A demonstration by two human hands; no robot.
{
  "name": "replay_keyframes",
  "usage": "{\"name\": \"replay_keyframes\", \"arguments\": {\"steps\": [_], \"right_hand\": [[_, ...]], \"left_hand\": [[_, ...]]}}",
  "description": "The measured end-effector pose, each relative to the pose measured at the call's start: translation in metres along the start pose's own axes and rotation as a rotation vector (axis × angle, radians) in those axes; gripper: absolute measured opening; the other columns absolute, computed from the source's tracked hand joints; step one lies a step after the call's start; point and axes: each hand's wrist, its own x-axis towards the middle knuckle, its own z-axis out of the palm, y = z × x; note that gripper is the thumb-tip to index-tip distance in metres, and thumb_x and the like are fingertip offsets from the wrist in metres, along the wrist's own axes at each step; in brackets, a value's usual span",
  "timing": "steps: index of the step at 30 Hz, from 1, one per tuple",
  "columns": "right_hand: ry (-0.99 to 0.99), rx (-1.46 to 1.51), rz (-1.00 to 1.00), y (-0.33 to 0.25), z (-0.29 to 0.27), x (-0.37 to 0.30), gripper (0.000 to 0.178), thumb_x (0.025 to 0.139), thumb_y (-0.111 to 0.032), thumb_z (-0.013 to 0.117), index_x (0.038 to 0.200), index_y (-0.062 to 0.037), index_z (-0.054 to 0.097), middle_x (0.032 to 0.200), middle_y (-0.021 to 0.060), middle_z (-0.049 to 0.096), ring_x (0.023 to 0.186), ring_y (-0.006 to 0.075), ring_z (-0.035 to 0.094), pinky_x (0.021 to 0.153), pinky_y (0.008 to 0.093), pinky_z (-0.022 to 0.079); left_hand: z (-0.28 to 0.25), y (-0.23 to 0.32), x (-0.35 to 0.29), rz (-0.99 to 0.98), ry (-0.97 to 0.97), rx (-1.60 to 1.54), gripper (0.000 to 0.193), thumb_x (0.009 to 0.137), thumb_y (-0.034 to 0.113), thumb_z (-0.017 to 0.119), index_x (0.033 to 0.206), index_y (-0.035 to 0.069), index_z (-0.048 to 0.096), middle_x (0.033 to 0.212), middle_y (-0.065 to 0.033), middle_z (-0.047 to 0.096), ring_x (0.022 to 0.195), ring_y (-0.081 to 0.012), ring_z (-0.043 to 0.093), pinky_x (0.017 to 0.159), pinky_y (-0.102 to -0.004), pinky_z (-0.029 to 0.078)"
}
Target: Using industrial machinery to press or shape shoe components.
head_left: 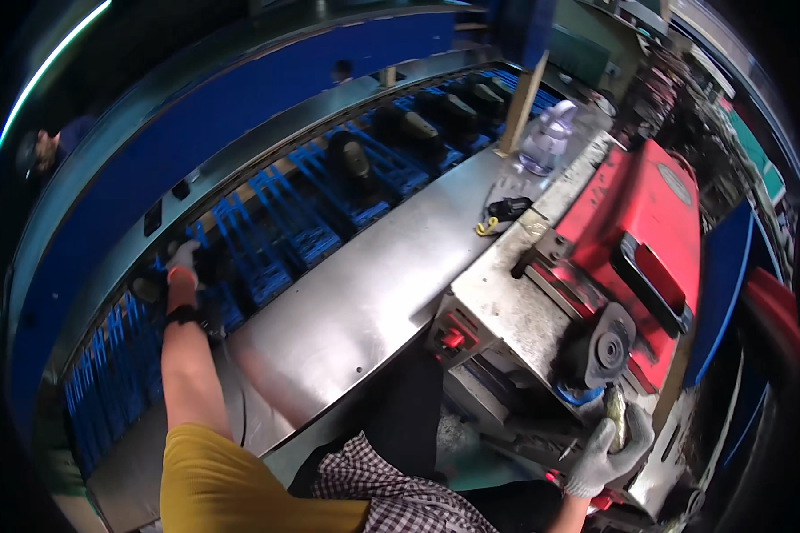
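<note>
My left hand [184,257], in a pale glove with an orange cuff, reaches into the blue wire racks [271,222] at the left. Its fingers are small and partly hidden, so what they touch is unclear. At the lower right my right hand [610,453], in a light grey glove, closes around a shiny yellowish, elongated piece [615,416] whose kind I cannot make out. Just above this piece sits a grey round disc [611,348] on a red machine [636,240]. Several dark, shoe-like pieces [351,158] with olive tops rest along the racks.
A bare metal ledge [364,289] runs between me and the racks. A clear plastic jug [547,140] stands at its far end, near a black tool with a yellow loop [504,213]. A red switch [453,338] is on the machine's base. Another person [49,151] is at far left.
</note>
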Motion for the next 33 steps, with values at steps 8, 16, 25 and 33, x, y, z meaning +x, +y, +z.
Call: {"name": "replay_keyframes", "arguments": {"steps": [8, 16, 25, 33], "right_hand": [[-0.074, 0.064, 0.016, -0.007, -0.005, 0.014, 0.041, 0.096, -0.026, 0.075, 0.120, 0.0028, 0.058, 0.114, 0.0166, 0.062, 0.104, 0.0283, 0.061, 0.095, 0.0406, 0.049], [-0.029, -0.033, -0.115, -0.024, -0.014, 0.034, 0.039, 0.082, -0.016, 0.080, 0.116, -0.0058, 0.065, 0.108, 0.0148, 0.067, 0.104, 0.0371, 0.063, 0.094, 0.0494, 0.052], [-0.396, 0.551, -0.163, -0.086, -0.049, 0.034, 0.095, 0.093, -0.051, 0.075, 0.160, 0.0028, 0.035, 0.164, 0.0262, 0.034, 0.154, 0.0389, 0.033, 0.125, 0.0469, 0.028], [-0.149, 0.899, 0.583, -0.056, -0.169, 0.062, 0.083, 0.091, -0.018, 0.062, 0.163, 0.0033, 0.026, 0.159, 0.0214, 0.046, 0.147, 0.0262, 0.047, 0.122, 0.0351, 0.034]], "left_hand": [[-0.077, -0.054, -0.043, 0.161, -0.456, -0.499, 0.043, 0.090, 0.041, 0.070, 0.121, 0.011, 0.070, 0.123, -0.0087, 0.073, 0.112, -0.0292, 0.069, 0.099, -0.0532, 0.052], [0.016, -0.056, -0.208, 0.088, -1.101, -0.638, 0.079, 0.081, 0.029, 0.068, 0.151, -0.001, 0.047, 0.148, -0.0214, 0.056, 0.136, -0.0406, 0.056, 0.118, -0.0542, 0.043], [0.133, -0.032, -0.477, -0.139, -1.763, -0.447, 0.101, 0.070, 0.020, 0.074, 0.159, -0.004, 0.034, 0.158, -0.0237, 0.045, 0.141, -0.0416, 0.048, 0.123, -0.0510, 0.037], [0.207, -0.034, -0.716, 0.339, -2.078, 0.089, 0.113, 0.078, 0.032, 0.080, 0.166, 0.000, 0.016, 0.167, -0.0177, 0.031, 0.155, -0.0280, 0.032, 0.122, -0.0394, 0.032]]}}
